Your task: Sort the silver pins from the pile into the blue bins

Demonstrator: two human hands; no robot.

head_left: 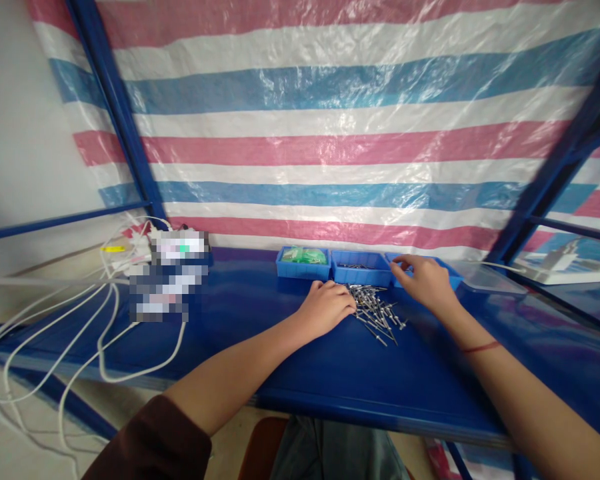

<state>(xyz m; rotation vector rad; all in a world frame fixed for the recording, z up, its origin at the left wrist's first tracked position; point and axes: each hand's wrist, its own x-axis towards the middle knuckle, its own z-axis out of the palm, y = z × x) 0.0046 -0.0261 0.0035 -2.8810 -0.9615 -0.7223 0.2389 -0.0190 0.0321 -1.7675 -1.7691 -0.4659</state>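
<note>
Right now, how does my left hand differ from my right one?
Your left hand is at the pile of metal pins; your right hand is at the rightmost blue bin. The left wrist is bare, while a thin red band circles the right forearm near the wrist. Both hands are ungloved.

Long flat metal tabletop [240,293]: solid dark blue
Crinkled plastic sheet [330,153] behind tabletop: horizontal red, white, blue stripes
Small rectangular plastic bins [361,275] on tabletop: lighter blue
Thin metal pins [375,310] on tabletop: silver-grey
Looped plastic cables [113,381] at tabletop's left end: white
</note>
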